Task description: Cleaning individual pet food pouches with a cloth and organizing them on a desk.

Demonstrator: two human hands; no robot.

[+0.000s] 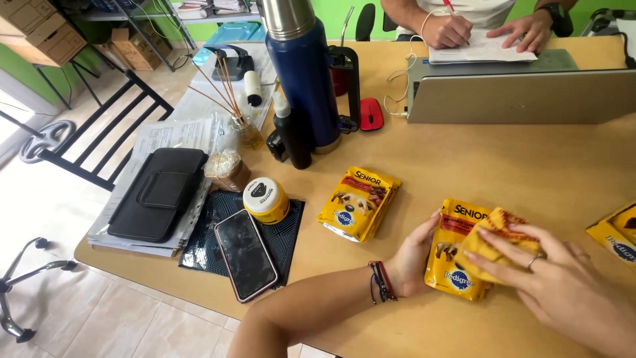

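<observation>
A yellow pet-food pouch (456,255) lies flat on the wooden table (503,172) near its front edge. My left hand (414,255) rests against the pouch's left side and holds it down. My right hand (553,282) presses a yellow cloth (493,242) onto the top of that pouch, fingers spread over the cloth. To the left, a small stack of the same yellow pouches (359,202) lies apart from both hands. Another yellow pouch (616,238) shows at the right edge, cut off by the frame.
A phone (245,253) and a yellow jar (265,199) sit on a dark mat at left, beside a black wallet (159,192) on papers. A tall blue flask (303,73), a red mouse (371,113) and a laptop (523,93) stand further back. Another person's hands (487,30) write across the table.
</observation>
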